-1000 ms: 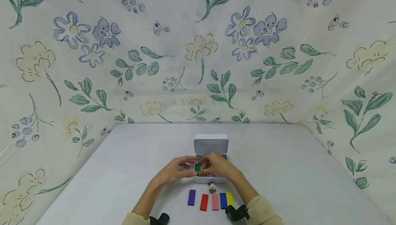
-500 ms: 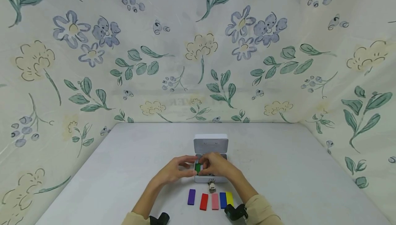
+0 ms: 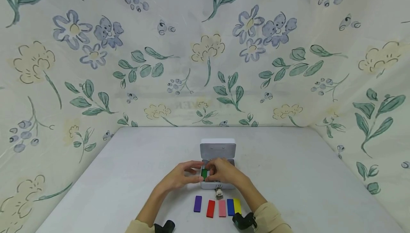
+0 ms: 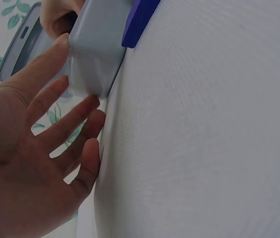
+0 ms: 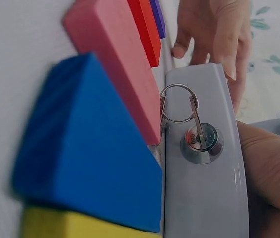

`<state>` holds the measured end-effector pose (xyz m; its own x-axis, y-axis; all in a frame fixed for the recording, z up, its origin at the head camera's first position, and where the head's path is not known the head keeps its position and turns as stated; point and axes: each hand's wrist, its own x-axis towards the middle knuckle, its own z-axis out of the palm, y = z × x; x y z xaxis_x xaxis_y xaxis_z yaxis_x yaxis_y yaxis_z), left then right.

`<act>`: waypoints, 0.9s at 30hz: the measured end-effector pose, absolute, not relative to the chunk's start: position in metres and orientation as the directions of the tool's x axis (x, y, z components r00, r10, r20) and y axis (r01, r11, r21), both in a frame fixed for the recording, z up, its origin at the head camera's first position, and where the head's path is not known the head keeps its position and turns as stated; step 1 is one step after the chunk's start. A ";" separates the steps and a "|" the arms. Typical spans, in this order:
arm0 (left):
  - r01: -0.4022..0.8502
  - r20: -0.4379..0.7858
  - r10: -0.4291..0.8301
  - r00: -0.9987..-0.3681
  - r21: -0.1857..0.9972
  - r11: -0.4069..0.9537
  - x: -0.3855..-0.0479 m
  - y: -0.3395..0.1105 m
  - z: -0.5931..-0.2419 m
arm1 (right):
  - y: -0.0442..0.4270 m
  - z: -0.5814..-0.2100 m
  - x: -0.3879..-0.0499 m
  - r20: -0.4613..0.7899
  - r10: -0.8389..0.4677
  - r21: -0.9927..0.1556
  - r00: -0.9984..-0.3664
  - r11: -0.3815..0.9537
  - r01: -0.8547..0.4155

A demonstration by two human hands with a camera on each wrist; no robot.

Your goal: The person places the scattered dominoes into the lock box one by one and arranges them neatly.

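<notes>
A small light-grey metal cash box [image 3: 230,186] stands on the table with its lid [image 3: 217,150] raised. A green block [image 3: 204,174] is inside at the left end. My right hand [image 3: 225,170] reaches into the box, and its thumb and forefinger pinch the green block; the other fingertips are partly hidden. My left hand [image 3: 176,178] is at the box's left end, fingers spread and mostly straight, thumb tip touching the rim in the left wrist view. A key on a ring [image 5: 194,106] sits in the front lock [image 5: 202,144].
In front of the box lie a purple block [image 3: 198,204], a red block [image 3: 210,208], a pink block [image 3: 222,208], a blue block [image 3: 230,207] and a yellow block [image 3: 237,206]. Blue and yellow lie side by side. A floral cloth [image 3: 208,94] hangs behind the white table [image 3: 288,162].
</notes>
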<state>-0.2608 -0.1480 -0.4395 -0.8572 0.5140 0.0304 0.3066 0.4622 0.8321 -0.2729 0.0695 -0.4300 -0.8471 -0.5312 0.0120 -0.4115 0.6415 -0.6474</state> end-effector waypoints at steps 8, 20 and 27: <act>0.299 0.027 0.510 -0.860 0.836 0.460 -0.260 -0.148 -0.439 | 0.072 -0.427 -0.270 0.040 -0.543 -0.629 -0.839 0.639 -0.443; 0.286 0.016 0.499 -0.866 0.835 0.470 -0.260 -0.148 -0.440 | 0.091 -0.405 -0.258 0.139 -0.535 -0.631 -0.833 0.601 -0.491; 0.279 0.011 0.489 -0.872 0.832 0.479 -0.261 -0.147 -0.440 | 0.111 -0.399 -0.245 0.166 -0.515 -0.596 -0.841 0.627 -0.501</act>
